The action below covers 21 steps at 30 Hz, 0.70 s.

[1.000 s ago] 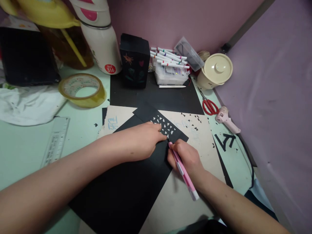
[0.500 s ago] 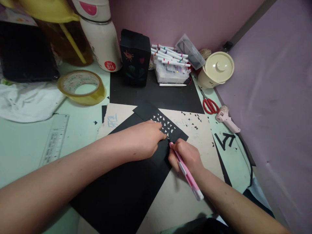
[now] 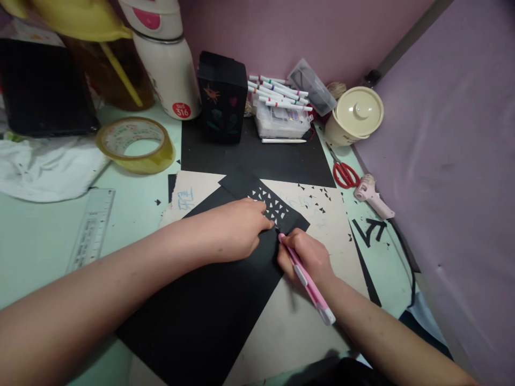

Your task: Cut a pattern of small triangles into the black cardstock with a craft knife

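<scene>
A sheet of black paper lies slantwise over a pale board. Toward its far corner several small triangular holes are cut through, with the pale board showing below. My left hand rests on the sheet, holding nothing, its fingertips pressing beside the holes; some of its fingers are hidden underneath. In my right hand is a pink utility knife, gripped like a pen. Its tip meets the paper just right of my left fingertips.
Black scraps are scattered on the board's right. Red-handled scissors, a pink glue gun and a lidded cream pot stand right. Tape and a clear ruler lie left. Behind are a white bottle, black box and markers.
Both hands, the knife and the paper hold nearly the same places. The whole view has shifted very slightly.
</scene>
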### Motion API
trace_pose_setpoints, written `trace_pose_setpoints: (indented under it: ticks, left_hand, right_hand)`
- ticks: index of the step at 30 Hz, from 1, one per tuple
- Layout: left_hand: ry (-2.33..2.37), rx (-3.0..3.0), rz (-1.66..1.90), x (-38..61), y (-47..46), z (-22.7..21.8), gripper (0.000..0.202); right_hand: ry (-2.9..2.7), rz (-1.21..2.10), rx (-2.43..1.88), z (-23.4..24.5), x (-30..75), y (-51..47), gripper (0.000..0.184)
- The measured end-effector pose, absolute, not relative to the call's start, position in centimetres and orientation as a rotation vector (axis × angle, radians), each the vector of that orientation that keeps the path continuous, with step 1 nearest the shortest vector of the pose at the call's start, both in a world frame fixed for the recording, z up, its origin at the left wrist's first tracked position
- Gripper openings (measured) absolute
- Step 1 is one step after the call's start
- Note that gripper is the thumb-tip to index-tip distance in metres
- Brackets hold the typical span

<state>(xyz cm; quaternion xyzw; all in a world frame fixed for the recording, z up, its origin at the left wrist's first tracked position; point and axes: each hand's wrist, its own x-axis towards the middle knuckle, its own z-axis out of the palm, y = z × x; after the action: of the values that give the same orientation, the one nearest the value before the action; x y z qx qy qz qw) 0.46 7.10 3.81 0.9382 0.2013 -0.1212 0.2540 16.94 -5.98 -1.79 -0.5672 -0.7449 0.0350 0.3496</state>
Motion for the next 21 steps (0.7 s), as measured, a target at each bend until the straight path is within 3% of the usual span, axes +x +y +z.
trace_pose_setpoints:
  ticks: [21]
  left_hand:
    - [0.541,2.518,-0.311,0.41,7.21,3.74,0.05]
  right_hand:
    - [-1.937,0.058,-1.443,-1.3,16.89,-5.82,0.021]
